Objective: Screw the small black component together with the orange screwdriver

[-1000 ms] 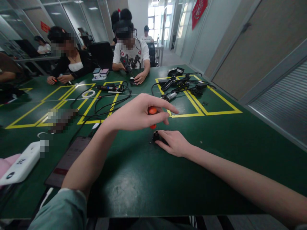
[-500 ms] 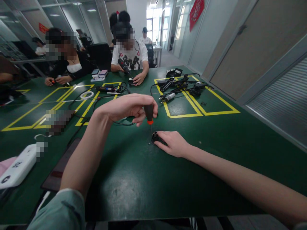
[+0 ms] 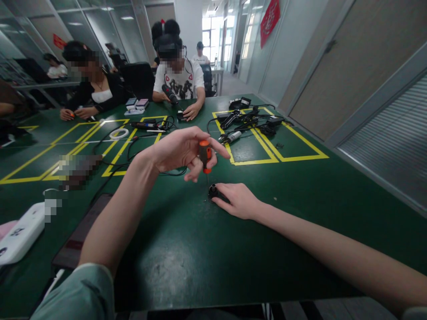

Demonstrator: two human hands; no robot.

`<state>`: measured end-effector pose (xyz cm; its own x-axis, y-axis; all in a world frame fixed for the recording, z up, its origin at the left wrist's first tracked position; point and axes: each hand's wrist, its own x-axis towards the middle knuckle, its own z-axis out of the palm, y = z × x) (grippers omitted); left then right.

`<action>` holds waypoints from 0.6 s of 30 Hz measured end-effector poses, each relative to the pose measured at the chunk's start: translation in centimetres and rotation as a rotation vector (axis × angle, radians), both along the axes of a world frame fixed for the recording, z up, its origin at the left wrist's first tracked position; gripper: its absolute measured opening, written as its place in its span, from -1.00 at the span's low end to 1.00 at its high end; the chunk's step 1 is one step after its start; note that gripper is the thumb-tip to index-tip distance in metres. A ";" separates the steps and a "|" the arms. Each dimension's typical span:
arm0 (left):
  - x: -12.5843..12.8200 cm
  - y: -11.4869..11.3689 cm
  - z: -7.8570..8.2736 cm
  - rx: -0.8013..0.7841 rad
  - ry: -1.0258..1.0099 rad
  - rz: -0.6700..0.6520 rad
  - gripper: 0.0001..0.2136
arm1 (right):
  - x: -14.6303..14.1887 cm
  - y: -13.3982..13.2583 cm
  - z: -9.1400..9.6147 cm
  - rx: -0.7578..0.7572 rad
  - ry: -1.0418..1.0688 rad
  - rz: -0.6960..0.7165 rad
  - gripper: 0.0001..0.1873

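Note:
My left hand [image 3: 187,153] grips an orange and dark grey screwdriver [image 3: 204,156] by its handle, with the forefinger stretched out past it. The screwdriver stands nearly upright, its thin shaft reaching down to a small black part [image 3: 213,190]. Whether the tip sits in a screw is too small to tell. My right hand [image 3: 238,201] lies low on the green table [image 3: 267,262], its thumb and fingers closed around that black part and pressing it to the surface. A short round black stub sticks up from the part. Tiny specks lie beside it.
Black cables and adapters [image 3: 256,122] lie in yellow-taped boxes at the back right. A power strip [image 3: 25,233] and a dark phone [image 3: 80,235] are at my left. Across the table a person [image 3: 178,82] holds a dark power tool; another person [image 3: 96,91] sits further left.
My left forefinger has lifted off the screwdriver's top and stretched out to the right, uncovering the orange end. The screwdriver stays over the black part, which my right hand still holds.

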<state>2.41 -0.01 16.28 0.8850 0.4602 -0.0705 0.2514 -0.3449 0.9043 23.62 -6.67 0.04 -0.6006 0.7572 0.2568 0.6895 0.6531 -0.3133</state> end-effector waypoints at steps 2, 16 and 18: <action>0.0 -0.2 0.1 -0.014 -0.004 -0.018 -0.52 | 0.0 0.0 0.0 0.000 -0.003 0.000 -0.70; -0.3 0.7 -0.6 -0.178 -0.054 0.137 -0.58 | -0.1 0.0 0.2 -0.007 -0.034 -0.016 -0.71; -0.2 0.6 -0.7 -0.132 -0.050 0.101 -0.58 | -0.1 0.0 0.2 -0.004 -0.019 -0.009 -0.72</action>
